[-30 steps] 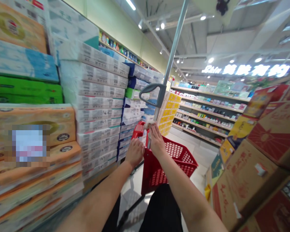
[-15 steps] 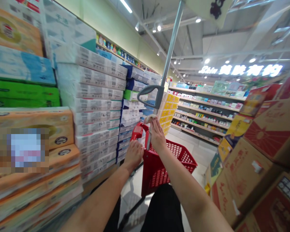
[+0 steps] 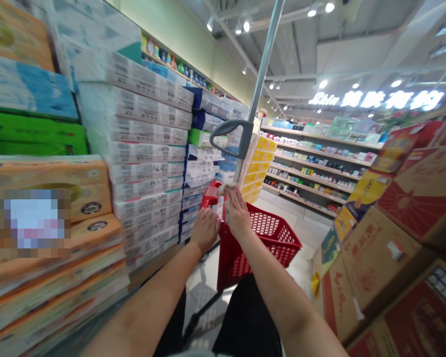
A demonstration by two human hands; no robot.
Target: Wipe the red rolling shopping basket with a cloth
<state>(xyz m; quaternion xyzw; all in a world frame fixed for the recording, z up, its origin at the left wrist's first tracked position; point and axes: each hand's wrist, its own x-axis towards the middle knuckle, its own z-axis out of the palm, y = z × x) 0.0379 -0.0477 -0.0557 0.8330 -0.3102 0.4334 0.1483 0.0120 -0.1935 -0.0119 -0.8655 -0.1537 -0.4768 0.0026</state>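
A red shopping cart (image 3: 223,267) with perforated basket walls stands in front of my knees. My left hand (image 3: 207,229) is closed on its near left side, just below the red plastic handle part (image 3: 210,194); what lies under the fingers is hidden. My right hand (image 3: 239,213) presses a pale, crumpled cloth (image 3: 228,189) against the base of the metal pole (image 3: 266,64), at the top of the cart. Higher up the pole sits a grey loop handle (image 3: 230,138), and neither hand touches it.
Stacks of white tissue packs (image 3: 148,153) and orange packs (image 3: 48,183) line the left side. Cardboard cartons (image 3: 382,258) rise on the right. Yellow boxes (image 3: 258,163) stand beyond the pole, with stocked shelves (image 3: 319,163) at the back.
My right hand and the cloth have slid a little down the pole toward the cart. My left hand keeps its place on the cart. The view has shifted slightly.
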